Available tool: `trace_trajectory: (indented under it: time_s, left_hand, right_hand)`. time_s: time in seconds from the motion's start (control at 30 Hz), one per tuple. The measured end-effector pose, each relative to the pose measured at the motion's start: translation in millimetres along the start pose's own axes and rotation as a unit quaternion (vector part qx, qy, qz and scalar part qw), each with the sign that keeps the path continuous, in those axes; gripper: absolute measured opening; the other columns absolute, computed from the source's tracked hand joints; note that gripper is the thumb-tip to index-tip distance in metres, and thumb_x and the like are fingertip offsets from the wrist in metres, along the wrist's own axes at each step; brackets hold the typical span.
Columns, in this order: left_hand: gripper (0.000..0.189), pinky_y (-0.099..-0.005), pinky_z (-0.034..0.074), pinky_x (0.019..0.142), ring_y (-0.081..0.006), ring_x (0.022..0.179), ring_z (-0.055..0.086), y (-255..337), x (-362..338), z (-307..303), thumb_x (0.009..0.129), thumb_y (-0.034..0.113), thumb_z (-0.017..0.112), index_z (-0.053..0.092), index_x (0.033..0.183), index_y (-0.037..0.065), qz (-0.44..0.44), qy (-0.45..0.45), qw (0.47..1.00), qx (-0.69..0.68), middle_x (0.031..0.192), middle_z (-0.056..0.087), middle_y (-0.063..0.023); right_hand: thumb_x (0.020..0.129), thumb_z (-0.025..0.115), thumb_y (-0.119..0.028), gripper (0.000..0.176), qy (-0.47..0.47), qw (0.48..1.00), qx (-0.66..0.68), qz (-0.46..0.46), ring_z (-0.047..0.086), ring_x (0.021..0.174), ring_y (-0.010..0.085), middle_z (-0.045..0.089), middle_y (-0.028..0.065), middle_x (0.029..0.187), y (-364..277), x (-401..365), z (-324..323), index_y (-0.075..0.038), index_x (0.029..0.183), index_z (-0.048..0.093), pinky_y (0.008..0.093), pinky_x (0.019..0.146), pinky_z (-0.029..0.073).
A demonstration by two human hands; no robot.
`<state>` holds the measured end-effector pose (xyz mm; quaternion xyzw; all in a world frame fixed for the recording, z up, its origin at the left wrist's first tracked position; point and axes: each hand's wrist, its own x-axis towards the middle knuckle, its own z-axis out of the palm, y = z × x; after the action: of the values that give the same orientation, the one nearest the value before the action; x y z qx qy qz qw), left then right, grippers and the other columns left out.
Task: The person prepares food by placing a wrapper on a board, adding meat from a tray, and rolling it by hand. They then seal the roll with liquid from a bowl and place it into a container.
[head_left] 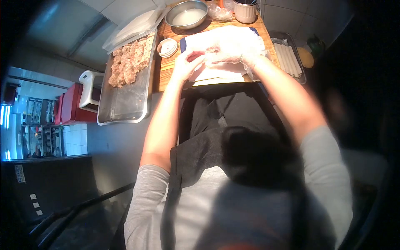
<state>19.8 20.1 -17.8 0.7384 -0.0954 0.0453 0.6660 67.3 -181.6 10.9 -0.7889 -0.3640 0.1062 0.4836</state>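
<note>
While glare hides grip | left hand [187,64] near right hand [248,61], over cloth [202,40] | tray [123,101] left, bowl [187,26] beyond

I count two rectangular metal trays, one [125,109] left of the left hand [187,68], one [303,68] right of the right hand [249,61]; one round silver metal bowl [186,18] and one ribbed whitish cup [245,13] beyond both hands. The pinkish-brown lumps [127,66] merge too much to count.
</note>
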Motion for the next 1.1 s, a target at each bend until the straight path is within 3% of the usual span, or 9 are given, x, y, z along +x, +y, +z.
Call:
trace_trajectory:
  time_s: [0.07,0.13,0.3,0.43,0.53,0.67,0.8,0.97,1.1]
  left_hand:
    - [0.015,-0.0258,0.051,0.085,-0.0114,0.089,0.064,-8,0,5,0.084,-0.001,0.071,0.068,0.098,0.001,-0.011,0.014,1.000,0.018,0.095,0.069,-0.0046]
    - [0.011,-0.0256,0.050,0.083,-0.0109,0.088,0.064,-12,2,6,0.083,-0.001,0.072,0.069,0.094,0.000,0.001,0.041,0.997,0.072,0.094,0.070,-0.0051]
    - [0.020,-0.0261,0.051,0.082,-0.0116,0.087,0.063,-1,-3,0,0.081,0.002,0.074,0.065,0.098,0.000,-0.015,0.034,0.993,0.111,0.093,0.068,-0.0060]
    - [0.046,-0.0270,0.051,0.081,-0.0117,0.090,0.062,2,1,13,0.078,0.005,0.077,0.052,0.117,0.005,0.128,0.051,0.960,0.242,0.097,0.064,-0.0043]
    - [0.052,-0.0285,0.051,0.087,-0.0138,0.098,0.062,8,13,23,0.074,0.002,0.078,0.052,0.119,0.007,-0.044,0.017,0.982,0.185,0.105,0.064,-0.0066]
    - [0.052,-0.0307,0.054,0.082,-0.0165,0.092,0.064,-3,12,24,0.074,0.003,0.078,0.053,0.120,0.006,0.075,0.010,0.984,0.161,0.107,0.064,-0.0102]
    - [0.053,-0.0312,0.053,0.085,-0.0167,0.095,0.063,5,9,25,0.074,0.005,0.078,0.053,0.121,0.005,-0.028,0.018,0.992,0.120,0.113,0.063,-0.0102]
    - [0.054,-0.0308,0.053,0.084,-0.0157,0.093,0.064,-11,12,22,0.076,0.008,0.077,0.054,0.124,0.004,0.017,0.018,0.989,0.146,0.112,0.064,-0.0091]
    - [0.054,-0.0310,0.053,0.085,-0.0157,0.092,0.064,-10,12,22,0.077,0.008,0.077,0.054,0.126,0.005,0.032,0.014,0.991,0.128,0.112,0.064,-0.0090]
  right_hand:
    - [0.081,0.072,-0.033,0.031,0.030,0.998,-0.041,-0.029,0.064,0.091,0.0260,0.069,0.0114,0.094,8,3,9,-0.008,0.099,0.068,0.0385,0.080,0.050]
    - [0.079,0.072,-0.029,0.029,0.083,0.949,-0.304,-0.010,0.064,0.092,0.0265,0.069,0.0120,0.094,-8,6,19,-0.008,0.098,0.068,0.0391,0.079,0.050]
    - [0.076,0.075,-0.030,0.034,0.000,0.972,-0.227,0.062,0.064,0.094,0.0278,0.069,0.0116,0.098,-19,-12,-23,-0.009,0.102,0.068,0.0398,0.082,0.050]
    - [0.076,0.077,-0.034,0.040,-0.058,0.939,-0.310,0.135,0.064,0.097,0.0290,0.069,0.0100,0.101,-2,-20,-57,-0.011,0.108,0.068,0.0406,0.085,0.050]
    - [0.075,0.078,-0.036,0.041,0.001,0.942,-0.320,0.102,0.063,0.096,0.0284,0.069,0.0097,0.102,9,-28,-59,-0.012,0.107,0.069,0.0392,0.084,0.050]
    - [0.076,0.078,-0.036,0.040,0.080,0.923,-0.370,0.071,0.063,0.095,0.0283,0.070,0.0103,0.103,0,-23,-41,-0.011,0.106,0.070,0.0371,0.084,0.050]
    - [0.080,0.076,-0.034,0.037,0.079,0.967,-0.211,0.118,0.063,0.093,0.0292,0.070,0.0114,0.100,78,18,-15,-0.010,0.107,0.069,0.0372,0.082,0.050]
    - [0.081,0.073,-0.027,0.031,0.047,0.983,-0.163,0.076,0.063,0.089,0.0286,0.069,0.0133,0.095,26,-38,-60,-0.008,0.105,0.068,0.0373,0.076,0.050]
    - [0.076,0.073,-0.019,0.029,0.078,0.946,-0.314,-0.023,0.059,0.081,0.0271,0.064,0.0138,0.087,32,-50,-79,-0.004,0.100,0.066,0.0369,0.075,0.048]
